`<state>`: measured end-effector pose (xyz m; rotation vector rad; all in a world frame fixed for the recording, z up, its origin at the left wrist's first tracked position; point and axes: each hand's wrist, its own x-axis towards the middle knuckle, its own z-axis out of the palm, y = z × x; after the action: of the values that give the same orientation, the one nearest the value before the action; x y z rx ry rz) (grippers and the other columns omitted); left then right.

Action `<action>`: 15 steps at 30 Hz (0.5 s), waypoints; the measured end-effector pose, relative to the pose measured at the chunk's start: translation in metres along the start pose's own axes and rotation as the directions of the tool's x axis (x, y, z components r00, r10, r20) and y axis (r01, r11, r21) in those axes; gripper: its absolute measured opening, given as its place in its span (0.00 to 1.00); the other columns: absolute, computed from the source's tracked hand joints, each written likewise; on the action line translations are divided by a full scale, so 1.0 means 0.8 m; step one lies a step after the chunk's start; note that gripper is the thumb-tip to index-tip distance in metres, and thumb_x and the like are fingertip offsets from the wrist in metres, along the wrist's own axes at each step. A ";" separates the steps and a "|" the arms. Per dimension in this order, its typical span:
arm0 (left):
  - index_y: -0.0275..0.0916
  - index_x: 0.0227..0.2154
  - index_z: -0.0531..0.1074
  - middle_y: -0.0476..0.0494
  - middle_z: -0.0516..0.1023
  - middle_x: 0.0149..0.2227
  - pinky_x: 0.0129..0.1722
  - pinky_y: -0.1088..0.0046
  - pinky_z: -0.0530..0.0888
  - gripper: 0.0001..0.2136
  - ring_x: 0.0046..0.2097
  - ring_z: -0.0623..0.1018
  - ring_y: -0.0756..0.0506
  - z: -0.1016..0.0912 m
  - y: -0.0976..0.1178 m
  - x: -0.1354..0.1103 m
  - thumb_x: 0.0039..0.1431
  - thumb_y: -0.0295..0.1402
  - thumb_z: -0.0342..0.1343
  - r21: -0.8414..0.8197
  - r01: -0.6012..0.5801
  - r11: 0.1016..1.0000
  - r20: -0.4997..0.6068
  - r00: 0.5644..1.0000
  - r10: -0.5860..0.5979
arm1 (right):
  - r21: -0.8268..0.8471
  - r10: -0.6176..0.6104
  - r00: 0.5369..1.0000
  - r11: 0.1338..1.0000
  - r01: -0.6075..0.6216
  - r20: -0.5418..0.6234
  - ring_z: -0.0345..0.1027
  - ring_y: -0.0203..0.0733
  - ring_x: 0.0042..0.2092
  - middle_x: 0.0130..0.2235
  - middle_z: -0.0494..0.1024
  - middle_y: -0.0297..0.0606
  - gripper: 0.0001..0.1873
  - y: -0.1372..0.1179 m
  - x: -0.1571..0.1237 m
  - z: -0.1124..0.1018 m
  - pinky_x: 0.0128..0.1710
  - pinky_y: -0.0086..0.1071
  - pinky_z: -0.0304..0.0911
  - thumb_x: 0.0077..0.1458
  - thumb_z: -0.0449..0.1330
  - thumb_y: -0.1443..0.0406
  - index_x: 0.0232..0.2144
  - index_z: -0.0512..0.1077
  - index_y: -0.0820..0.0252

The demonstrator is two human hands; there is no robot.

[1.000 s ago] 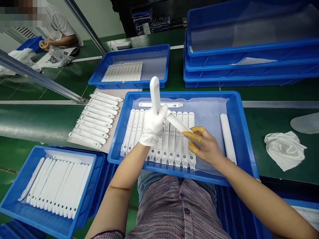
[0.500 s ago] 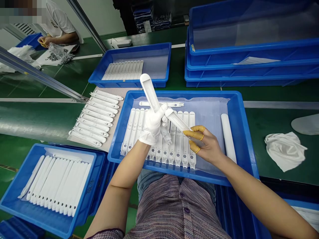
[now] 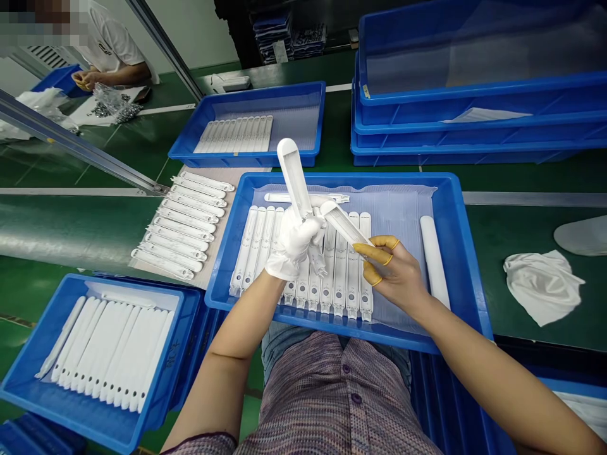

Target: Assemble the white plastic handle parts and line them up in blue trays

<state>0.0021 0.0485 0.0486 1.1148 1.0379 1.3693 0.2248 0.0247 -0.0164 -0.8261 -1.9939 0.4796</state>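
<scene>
My left hand [image 3: 294, 241], in a white glove, is closed around a long white plastic strip with a rounded end [image 3: 294, 174] that points up and away from me. Yellow finger cots cover fingertips of my right hand [image 3: 386, 262], which pinches a second white plastic piece [image 3: 346, 224], trough-shaped and slanting down to the right. The far end of this piece lies close to the gloved fingers; whether they touch it I cannot tell. Below both hands, a row of similar white strips [image 3: 353, 272] lies in a blue tray [image 3: 467, 272]. Another strip [image 3: 424, 259] rests alone at the tray's right side.
Several white strips [image 3: 183, 224] lie on a pale mat at left. More fill a lower-left blue tray [image 3: 28, 373] and a far tray [image 3: 284, 95]. Stacked blue trays [image 3: 474, 114] stand at back right, near a white cloth [image 3: 543, 284]. Another person [image 3: 114, 50] sits at far left.
Both hands have shifted slightly to the right with their pieces. The strip in my left hand stands a little more upright.
</scene>
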 end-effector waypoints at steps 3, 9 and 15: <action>0.40 0.28 0.72 0.59 0.61 0.15 0.17 0.78 0.58 0.08 0.15 0.58 0.56 -0.002 -0.002 -0.001 0.56 0.37 0.63 0.000 -0.035 0.999 -0.012 0.999 0.035 | -0.030 -0.012 1.000 0.999 0.012 0.007 0.75 0.38 0.42 0.46 0.72 0.36 0.33 0.000 -0.001 0.001 0.37 0.31 0.75 0.58 0.59 0.78 0.58 0.74 0.40; 0.38 0.30 0.74 0.60 0.62 0.16 0.16 0.78 0.56 0.04 0.15 0.58 0.57 -0.001 -0.001 -0.002 0.51 0.32 0.61 -0.056 0.029 0.998 -0.046 0.998 -0.031 | -0.055 -0.030 0.999 0.998 0.031 0.024 0.75 0.39 0.41 0.46 0.72 0.37 0.32 0.004 -0.004 0.000 0.37 0.33 0.74 0.58 0.59 0.78 0.59 0.73 0.41; 0.39 0.24 0.70 0.57 0.64 0.15 0.16 0.78 0.59 0.08 0.15 0.61 0.55 0.000 -0.003 0.001 0.49 0.34 0.63 -0.103 0.082 0.991 -0.060 0.994 -0.089 | 0.022 0.016 1.000 1.000 -0.016 0.013 0.75 0.39 0.42 0.45 0.73 0.36 0.32 0.002 0.000 0.001 0.38 0.33 0.75 0.57 0.59 0.77 0.57 0.76 0.39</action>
<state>0.0028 0.0496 0.0466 0.9470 1.0400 1.3810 0.2246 0.0261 -0.0181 -0.8284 -1.9913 0.5161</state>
